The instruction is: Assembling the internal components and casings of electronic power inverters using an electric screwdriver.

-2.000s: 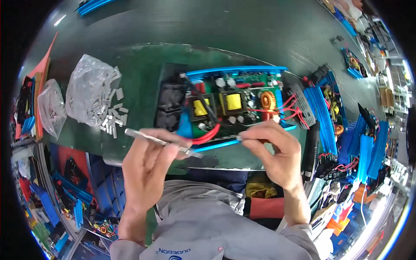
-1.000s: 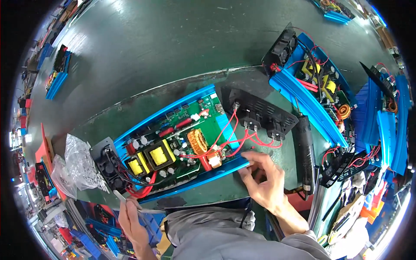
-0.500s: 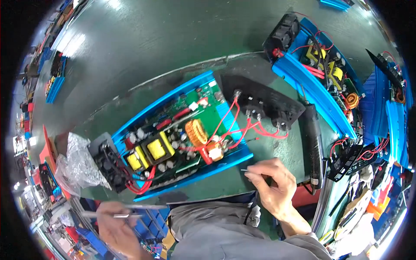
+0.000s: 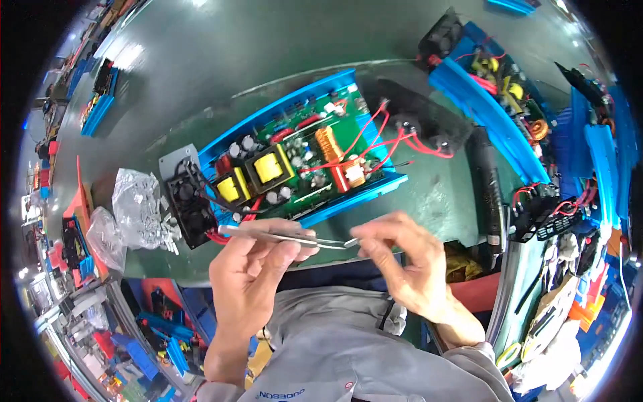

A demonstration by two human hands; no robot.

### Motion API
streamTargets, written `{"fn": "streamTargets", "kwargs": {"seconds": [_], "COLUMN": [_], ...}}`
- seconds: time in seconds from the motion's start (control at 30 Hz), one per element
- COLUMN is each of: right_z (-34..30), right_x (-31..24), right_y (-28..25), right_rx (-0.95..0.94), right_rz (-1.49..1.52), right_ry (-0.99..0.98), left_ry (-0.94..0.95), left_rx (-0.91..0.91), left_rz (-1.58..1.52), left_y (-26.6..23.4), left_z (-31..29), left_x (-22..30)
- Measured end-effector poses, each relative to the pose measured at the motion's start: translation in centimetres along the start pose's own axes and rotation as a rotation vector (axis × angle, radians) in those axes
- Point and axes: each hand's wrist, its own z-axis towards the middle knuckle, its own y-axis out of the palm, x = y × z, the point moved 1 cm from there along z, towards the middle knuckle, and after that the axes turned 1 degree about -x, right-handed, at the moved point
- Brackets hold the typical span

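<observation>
My left hand [image 4: 248,281] grips metal tweezers [image 4: 288,237] lying nearly level over the bench's near edge. Their tips meet a tiny light-coloured piece [image 4: 351,242] pinched by my right hand [image 4: 405,261]. What exactly this piece is cannot be made out. Just beyond both hands lies an open blue metal housing [image 4: 362,199] with a green circuit board [image 4: 351,127], yellow transformers [image 4: 269,167] and a copper coil [image 4: 328,144]. Red wires [image 4: 375,145] link the board to a black end panel [image 4: 422,114] at its right. A black fan [image 4: 191,201] sits at its left end.
Left of the fan lies a clear plastic bag [image 4: 137,201] with small pale pieces. A black cylindrical tool [image 4: 487,181] stands to the right, beside another open blue housing [image 4: 485,114]. Further housings [image 4: 603,174] crowd the far right. The green bench [image 4: 321,47] stretches away.
My left hand has come up and right with the tweezers, bringing them to the small piece in my right hand. The right hand has shifted slightly left. The housing appears higher in view.
</observation>
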Motion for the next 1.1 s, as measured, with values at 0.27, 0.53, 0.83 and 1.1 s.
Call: {"fn": "streamTargets", "kwargs": {"seconds": [0.27,0.53,0.83,1.1], "right_z": [-0.9,-3.3,-7.1,-17.1], "right_x": [-0.5,-0.4,2.5,5.2], "right_y": [1.3,-4.3,-8.5,-1.5], "right_rx": [0.005,0.532,0.569,0.547], "right_rz": [0.031,-0.742,-0.991,0.382], "right_ry": [-0.055,-0.191,0.12,0.631], "left_ry": [0.036,0.271,0.509,0.761], "left_rx": [0.025,0.131,0.134,0.062], "left_rz": [0.018,0.288,0.499,0.691], "left_y": [-0.6,-2.5,-3.7,-3.4], "left_z": [-1.3,-1.7,0.1,2.0], "left_x": [-0.8,-1.2,-2.8,-3.8]}}
